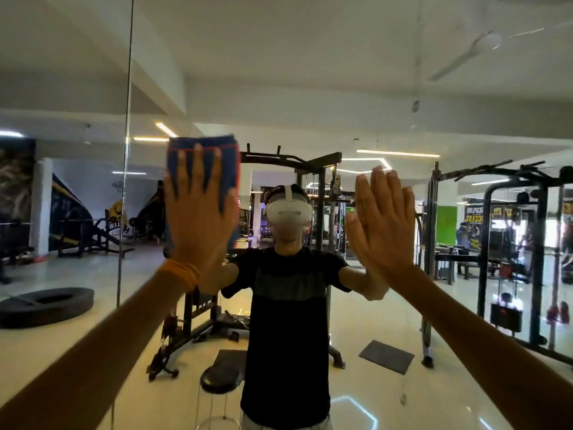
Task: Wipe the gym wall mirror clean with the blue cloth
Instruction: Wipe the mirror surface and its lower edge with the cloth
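In the mirror (387,88), a dark banner (475,214) on the far wall shows reversed fragments, "SCIPLINE" above "CCESS". Lettering on the left mural (117,217) is too blurred to read.

Both arms reach forward and up from the lower corners of the view, bare along their whole visible length, with the hands raised to about the same height and the palms facing away. The left hand (198,218) is spread flat, fingers straight and slightly apart, pressing the blue cloth (231,172) against the mirror (310,88), with an orange band (179,274) round its wrist. The right hand (384,225) is flat too, fingers straight and close together, holding nothing; whether it touches the glass cannot be told.
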Action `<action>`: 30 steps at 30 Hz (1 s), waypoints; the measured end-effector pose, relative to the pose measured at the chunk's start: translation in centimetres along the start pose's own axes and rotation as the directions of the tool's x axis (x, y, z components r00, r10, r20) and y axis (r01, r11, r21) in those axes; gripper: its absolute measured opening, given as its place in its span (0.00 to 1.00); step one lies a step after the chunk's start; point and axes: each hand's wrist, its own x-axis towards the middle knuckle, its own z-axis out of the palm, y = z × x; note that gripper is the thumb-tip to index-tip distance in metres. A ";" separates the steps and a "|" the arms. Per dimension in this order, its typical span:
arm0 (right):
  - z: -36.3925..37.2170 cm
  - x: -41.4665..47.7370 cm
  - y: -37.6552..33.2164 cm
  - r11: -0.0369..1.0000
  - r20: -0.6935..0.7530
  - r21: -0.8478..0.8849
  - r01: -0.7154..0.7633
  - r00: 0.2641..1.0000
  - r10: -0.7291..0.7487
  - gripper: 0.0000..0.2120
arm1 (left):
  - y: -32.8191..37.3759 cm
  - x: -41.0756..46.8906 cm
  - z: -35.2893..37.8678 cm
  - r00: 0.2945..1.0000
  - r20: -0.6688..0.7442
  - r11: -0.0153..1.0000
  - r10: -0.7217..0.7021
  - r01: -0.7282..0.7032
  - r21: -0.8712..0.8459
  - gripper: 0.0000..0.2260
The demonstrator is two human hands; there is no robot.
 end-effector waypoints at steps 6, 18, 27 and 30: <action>-0.4 -0.3 0.4 0.999 -0.005 0.044 0.029 1.000 -0.029 0.32 | 2.1 -6.9 1.4 0.923 0.113 0.930 0.367 -0.365 -0.040 0.29; 0.1 -6.5 -0.2 0.998 0.037 0.068 0.001 0.999 -0.004 0.32 | 5.3 -10.6 2.0 0.945 0.124 0.953 0.301 -0.294 -0.077 0.29; -0.4 -8.7 0.7 0.994 0.064 0.109 0.009 0.998 -0.016 0.31 | 1.3 -6.6 0.5 0.991 0.042 0.987 -0.128 0.132 -0.090 0.29; -0.5 -9.3 0.2 0.995 0.074 0.103 -0.018 0.997 0.011 0.30 | 5.3 -13.2 1.7 0.958 0.142 0.968 0.247 -0.237 -0.088 0.29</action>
